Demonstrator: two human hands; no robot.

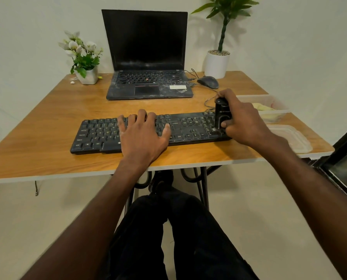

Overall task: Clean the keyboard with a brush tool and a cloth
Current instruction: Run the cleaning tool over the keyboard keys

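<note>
On the wooden table (47,126) lies the black dusty keyboard (99,136). My left hand (143,134) presses flat on its middle, fingers straight. My right hand (241,122) grips the black brush tool (222,113) upright on its right end.

The keyboard (148,131) is black with pale lettering and a whitish dusting over its keys. The brush tool (222,115) is glossy black with a small light logo. The table (47,126) shows warm orange-brown wood grain with a white edge. The laptop (147,57) is black, smeared grey-white, with a red dot among its keys. The mouse (208,81) is dark grey. Both plant pots (216,64) are white, and a yellow cloth (264,107) lies in a clear tub (277,113).
</note>
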